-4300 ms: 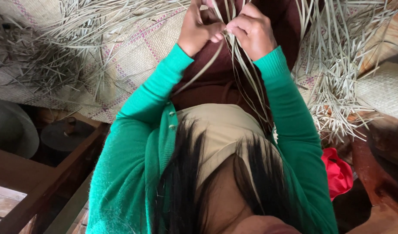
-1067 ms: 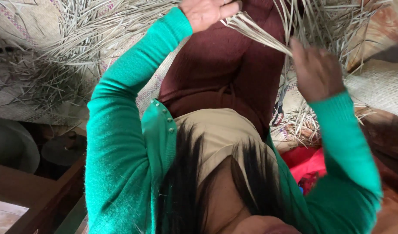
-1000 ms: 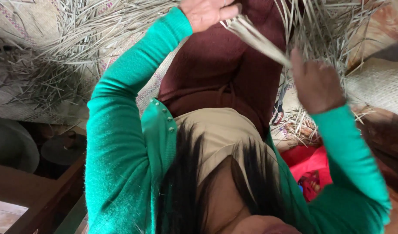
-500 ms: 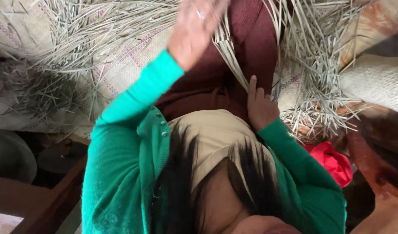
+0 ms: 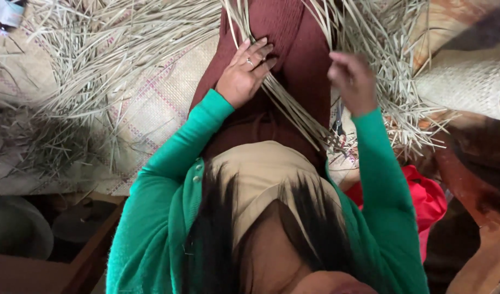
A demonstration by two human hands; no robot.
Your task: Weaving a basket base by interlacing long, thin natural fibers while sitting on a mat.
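Woven matting with faint pink and purple lines covers the floor, and loose dried grass strips lie scattered thickly over it, with more heaped to the right. From the head camera, the only view, a person in a green cardigan sits with a maroon skirt stretched over the lap. A bundle of long strips runs diagonally across that lap, from the top edge down toward the right hip.

The left hand lies flat on the bundle, fingers spread and pressing the strips against the skirt; a ring shows on one finger. The right hand is raised just above the strips at the right side, blurred, so whether its fingers pinch anything I cannot tell.

As a judgement, the work looks early: the strips on the lap are gathered but no plaited or woven section is visible among them, and most of the material lies unsorted. A finished woven piece rests at the far right, red cloth below it.
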